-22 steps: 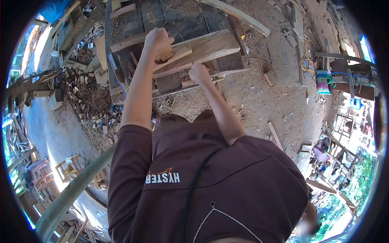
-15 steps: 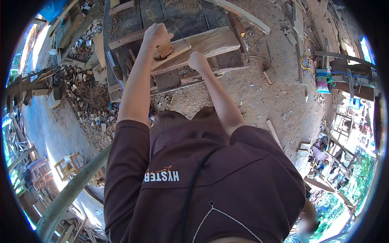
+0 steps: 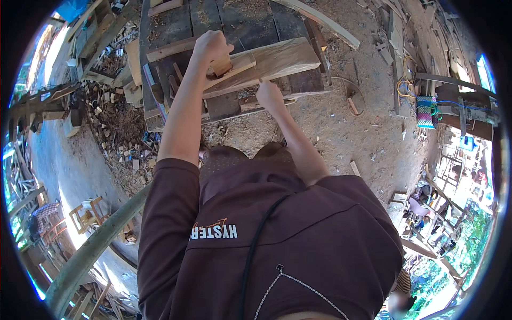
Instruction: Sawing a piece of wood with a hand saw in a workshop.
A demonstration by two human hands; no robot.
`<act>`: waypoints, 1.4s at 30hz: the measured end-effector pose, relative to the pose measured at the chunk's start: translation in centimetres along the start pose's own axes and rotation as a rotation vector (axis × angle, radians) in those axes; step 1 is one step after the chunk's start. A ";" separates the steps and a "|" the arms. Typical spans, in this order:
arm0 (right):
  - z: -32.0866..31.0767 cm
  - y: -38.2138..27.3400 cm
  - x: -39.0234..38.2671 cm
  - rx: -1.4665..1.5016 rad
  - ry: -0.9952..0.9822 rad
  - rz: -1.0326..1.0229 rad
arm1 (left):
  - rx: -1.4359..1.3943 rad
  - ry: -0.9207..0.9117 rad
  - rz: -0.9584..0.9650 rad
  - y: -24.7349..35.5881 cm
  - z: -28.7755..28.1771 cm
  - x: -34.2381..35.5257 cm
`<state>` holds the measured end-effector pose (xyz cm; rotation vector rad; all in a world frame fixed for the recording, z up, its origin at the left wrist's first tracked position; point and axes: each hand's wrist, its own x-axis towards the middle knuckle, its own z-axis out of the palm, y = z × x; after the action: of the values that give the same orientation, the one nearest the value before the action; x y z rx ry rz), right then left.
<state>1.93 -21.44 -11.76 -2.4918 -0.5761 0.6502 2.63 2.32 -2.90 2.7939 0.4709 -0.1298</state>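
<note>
Reaching forward over a dark plank workbench (image 3: 245, 24), the person had both arms stretched out toward a thick, pale timber plank (image 3: 288, 56) that lay aslant across the bench's near part. The left hand (image 3: 213, 45) was above the plank's left portion, its knuckles uppermost and its fingers bent inward. Just below those fingers showed a small squarish wooden block (image 3: 221, 65); whether the fingers had closed on it could not be told. A narrow wooden strip (image 3: 242, 66) lay along the plank beside the block. The right hand (image 3: 270, 96) was at the plank's near edge, its fingers bent too; from this angle it was impossible to tell whether they gripped anything or touched the wood.

Farther left on the bench lay a wooden batten (image 3: 172, 49), partly behind the left hand, and a shorter offcut (image 3: 165, 7) rested beyond it. A long, pale board (image 3: 325, 24) stretched past the bench's far right corner. Scrap wood (image 3: 114, 125) was heaped on the ground at left. Off to the right were a yellow cord (image 3: 404, 85) and a striped woven basket (image 3: 426, 112). A stout pole (image 3: 96, 248) slanted across the lower left, and another person (image 3: 404, 285) appeared at lower right, partly hidden by the wearer's brown top (image 3: 298, 240).
</note>
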 end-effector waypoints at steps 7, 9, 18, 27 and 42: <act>0.8 0.0 0.7 0.008 0.009 -0.027 | -0.014 0.077 -0.014 -0.2 1.0 0.4; 0.8 0.3 -2.0 0.051 0.041 -0.015 | -0.008 -0.060 -0.092 -0.1 0.1 0.1; 0.0 -1.0 1.8 -0.056 0.001 -0.029 | -0.012 0.057 0.025 0.2 1.0 0.6; -0.7 -0.1 -4.6 -0.004 -0.007 0.055 | 0.030 -0.044 -0.097 -0.2 0.2 -0.3; 1.1 0.6 -4.2 -0.024 0.031 0.103 | -0.049 0.148 -0.015 -0.3 1.0 -1.0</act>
<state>-1.86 -23.69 -11.53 -2.5628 -0.4497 0.6452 1.56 1.99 -3.76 2.7642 0.5220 0.0843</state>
